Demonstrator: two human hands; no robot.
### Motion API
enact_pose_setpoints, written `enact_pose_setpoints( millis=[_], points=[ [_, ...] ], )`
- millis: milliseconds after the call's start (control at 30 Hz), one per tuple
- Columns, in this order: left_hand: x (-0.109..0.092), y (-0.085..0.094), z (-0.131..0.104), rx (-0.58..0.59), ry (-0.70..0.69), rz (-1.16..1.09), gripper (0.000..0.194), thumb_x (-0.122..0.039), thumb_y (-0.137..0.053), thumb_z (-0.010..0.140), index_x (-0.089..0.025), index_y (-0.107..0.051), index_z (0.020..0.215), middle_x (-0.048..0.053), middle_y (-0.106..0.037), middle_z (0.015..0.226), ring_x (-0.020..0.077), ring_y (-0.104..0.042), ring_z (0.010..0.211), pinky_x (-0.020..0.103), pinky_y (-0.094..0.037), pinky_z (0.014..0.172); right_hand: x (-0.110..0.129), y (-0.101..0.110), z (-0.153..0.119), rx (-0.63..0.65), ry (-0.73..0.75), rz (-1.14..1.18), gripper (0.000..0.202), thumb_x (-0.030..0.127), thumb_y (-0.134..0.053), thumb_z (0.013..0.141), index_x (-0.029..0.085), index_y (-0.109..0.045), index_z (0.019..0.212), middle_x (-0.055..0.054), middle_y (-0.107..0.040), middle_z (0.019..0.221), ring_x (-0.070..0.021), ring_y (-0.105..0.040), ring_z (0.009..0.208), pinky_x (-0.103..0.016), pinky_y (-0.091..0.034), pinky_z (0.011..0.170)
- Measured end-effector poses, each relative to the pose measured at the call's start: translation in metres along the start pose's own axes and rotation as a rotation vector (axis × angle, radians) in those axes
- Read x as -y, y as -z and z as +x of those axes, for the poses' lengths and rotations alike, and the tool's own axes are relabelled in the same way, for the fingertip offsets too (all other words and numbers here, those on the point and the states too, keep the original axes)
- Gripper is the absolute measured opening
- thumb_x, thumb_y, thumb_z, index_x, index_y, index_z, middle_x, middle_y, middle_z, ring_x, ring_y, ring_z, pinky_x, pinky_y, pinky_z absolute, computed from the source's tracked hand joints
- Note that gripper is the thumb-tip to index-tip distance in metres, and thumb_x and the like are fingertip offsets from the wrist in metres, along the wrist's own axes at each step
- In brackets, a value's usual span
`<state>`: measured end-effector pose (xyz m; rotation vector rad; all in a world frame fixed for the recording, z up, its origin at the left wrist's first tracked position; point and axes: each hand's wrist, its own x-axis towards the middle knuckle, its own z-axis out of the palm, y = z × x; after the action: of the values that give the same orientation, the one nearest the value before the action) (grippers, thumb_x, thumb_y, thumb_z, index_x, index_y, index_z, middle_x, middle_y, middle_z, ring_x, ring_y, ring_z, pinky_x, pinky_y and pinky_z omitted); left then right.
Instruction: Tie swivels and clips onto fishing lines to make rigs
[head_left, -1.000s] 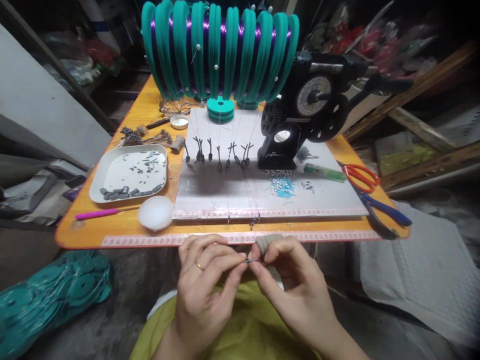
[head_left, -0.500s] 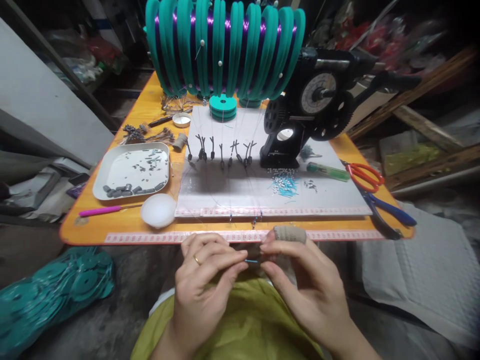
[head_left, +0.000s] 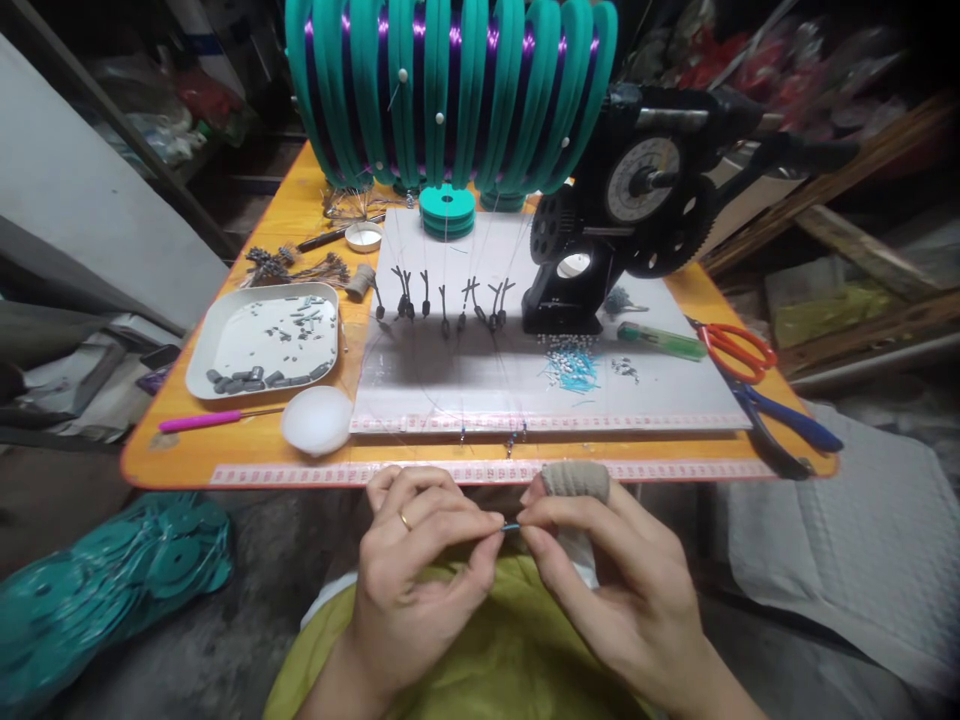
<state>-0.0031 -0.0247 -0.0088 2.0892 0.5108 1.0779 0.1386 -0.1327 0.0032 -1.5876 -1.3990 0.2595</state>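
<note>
My left hand (head_left: 416,570), with a ring on one finger, and my right hand (head_left: 607,570) meet in front of the orange table's near edge (head_left: 300,478). Both pinch a tiny blue tube (head_left: 511,526) between thumb and fingertips. A beige fabric sleeve (head_left: 575,480) covers one right finger. Thin lines run from my hands up across the white board (head_left: 480,385) toward the teal spool rack (head_left: 450,95) wound with purple line.
A white tray (head_left: 202,375) of grey weights, a pink tool (head_left: 202,421) and a white bowl (head_left: 316,420) lie left. A black geared winder (head_left: 622,225), green lighter (head_left: 660,343), orange scissors (head_left: 731,350) and blue pliers (head_left: 787,425) lie right. Teal discs (head_left: 112,590) pile on the floor.
My hands have shifted slightly lower and closer together, still pinching the blue tube. The right hand's sleeved finger has lifted into plainer view.
</note>
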Motion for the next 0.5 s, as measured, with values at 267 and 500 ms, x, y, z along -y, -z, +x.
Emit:
enact_pose_setpoints(
  millis=[267, 500],
  points=[
    [0.013, 0.010, 0.005, 0.068, -0.060, 0.129, 0.018, -0.004, -0.067, 0.083, -0.022, -0.067, 0.086, -0.003, -0.073, 0.074, 0.0195, -0.066, 0.086, 0.041, -0.036, 0.086, -0.009, 0.001, -0.001, -0.078, -0.123, -0.095, 0.009, 0.013, -0.060, 0.092, 0.021, -0.063, 0.092, 0.000, -0.062, 0.082, -0.0114, -0.061, 0.072, -0.021, -0.049, 0.064],
    [0.034, 0.023, 0.027, 0.202, -0.375, 0.414, 0.012, -0.006, -0.065, 0.087, -0.018, -0.066, 0.092, -0.001, -0.074, 0.077, 0.0203, -0.072, 0.090, 0.041, -0.034, 0.089, -0.040, 0.014, -0.007, -0.167, -0.031, -0.536, 0.004, 0.017, -0.062, 0.093, 0.018, -0.064, 0.095, -0.003, -0.067, 0.090, -0.0124, -0.065, 0.069, -0.025, -0.048, 0.066]
  ],
)
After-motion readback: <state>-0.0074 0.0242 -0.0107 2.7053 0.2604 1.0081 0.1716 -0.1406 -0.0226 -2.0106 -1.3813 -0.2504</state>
